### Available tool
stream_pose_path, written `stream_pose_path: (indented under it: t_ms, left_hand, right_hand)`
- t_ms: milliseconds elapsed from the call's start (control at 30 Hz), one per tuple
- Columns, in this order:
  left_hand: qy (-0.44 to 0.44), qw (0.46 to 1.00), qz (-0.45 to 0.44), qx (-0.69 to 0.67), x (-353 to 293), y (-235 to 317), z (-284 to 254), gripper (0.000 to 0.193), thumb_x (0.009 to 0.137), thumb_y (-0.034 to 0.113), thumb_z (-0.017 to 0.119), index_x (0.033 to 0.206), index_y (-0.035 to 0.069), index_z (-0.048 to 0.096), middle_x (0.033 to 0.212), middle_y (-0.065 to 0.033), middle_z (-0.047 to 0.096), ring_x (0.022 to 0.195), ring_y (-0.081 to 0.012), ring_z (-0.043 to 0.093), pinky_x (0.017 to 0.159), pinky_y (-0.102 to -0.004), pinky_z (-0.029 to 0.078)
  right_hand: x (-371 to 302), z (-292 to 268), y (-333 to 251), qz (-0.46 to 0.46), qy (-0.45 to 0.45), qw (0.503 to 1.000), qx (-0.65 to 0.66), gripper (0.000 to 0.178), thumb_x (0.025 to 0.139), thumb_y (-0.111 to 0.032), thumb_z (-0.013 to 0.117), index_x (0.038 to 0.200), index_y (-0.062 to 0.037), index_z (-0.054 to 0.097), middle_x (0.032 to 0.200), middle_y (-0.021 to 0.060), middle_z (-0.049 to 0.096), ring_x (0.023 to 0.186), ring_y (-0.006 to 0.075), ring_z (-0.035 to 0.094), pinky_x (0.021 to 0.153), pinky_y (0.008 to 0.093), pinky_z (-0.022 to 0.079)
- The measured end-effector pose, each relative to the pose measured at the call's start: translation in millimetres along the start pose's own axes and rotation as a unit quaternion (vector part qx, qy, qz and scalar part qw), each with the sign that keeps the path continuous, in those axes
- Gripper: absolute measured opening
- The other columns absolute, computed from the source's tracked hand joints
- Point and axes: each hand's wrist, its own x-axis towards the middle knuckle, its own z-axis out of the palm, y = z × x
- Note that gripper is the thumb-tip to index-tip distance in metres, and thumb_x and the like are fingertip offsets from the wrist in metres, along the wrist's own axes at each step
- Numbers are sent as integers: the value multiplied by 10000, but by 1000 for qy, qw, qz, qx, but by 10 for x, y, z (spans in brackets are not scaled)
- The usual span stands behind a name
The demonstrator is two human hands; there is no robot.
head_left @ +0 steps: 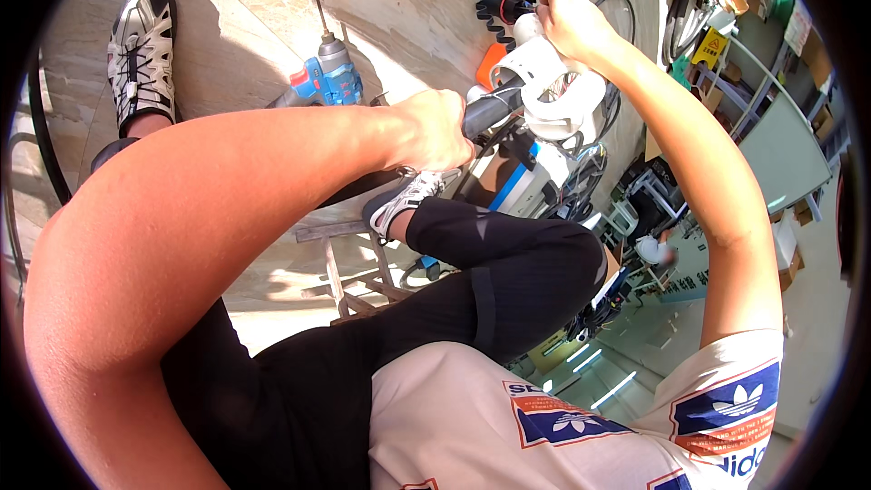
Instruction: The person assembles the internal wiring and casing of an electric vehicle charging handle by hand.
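My left hand [434,132] is closed round a thick dark tube [494,109] in the upper middle. The tube runs up to the right into a white, ring-shaped plastic housing [537,73] with cut-outs and thin wires inside. At the far end, my right hand [579,25] is closed on a white fitting [527,29] of that housing; its fingertips are mostly hidden. Beside those fingers sits a black cylinder with an orange ring [504,5]. A black coiled cord [497,34] hangs below it.
A blue cordless drill [336,80] with a long bit is left of my left hand. Below the housing stand a white case with a blue stripe [519,172] and tangled cables [585,183]. A wooden stool [340,272] is near my foot. Cluttered shelves and a distant person [651,249] are right.
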Motion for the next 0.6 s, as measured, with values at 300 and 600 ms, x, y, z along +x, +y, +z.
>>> stream_pose_path:
  t_ms: [300, 600]
  left_hand:
    - [8, 1000, -9, 3, -21, 3, -36, 332, 827, 193, 633, 1036, -64, 614, 840, -215, 671, 751, -299, 673, 674, -412, 534]
    - [27, 999, 2, 33, -18, 9, -83, 354, 829, 191, 623, 1059, -78, 611, 882, -241, 679, 799, -326, 690, 705, -421, 542]
  right_hand:
    - [167, -287, -80, -99, -132, 976, -141, 338, 864, -173, 553, 1144, 17, 551, 871, 276, 672, 886, 439, 671, 809, 512, 531]
    - [250, -176, 158, -68, -87, 994, 16, 304, 857, -161, 530, 1097, 3, 620, 945, 245, 690, 940, 411, 666, 852, 495, 503]
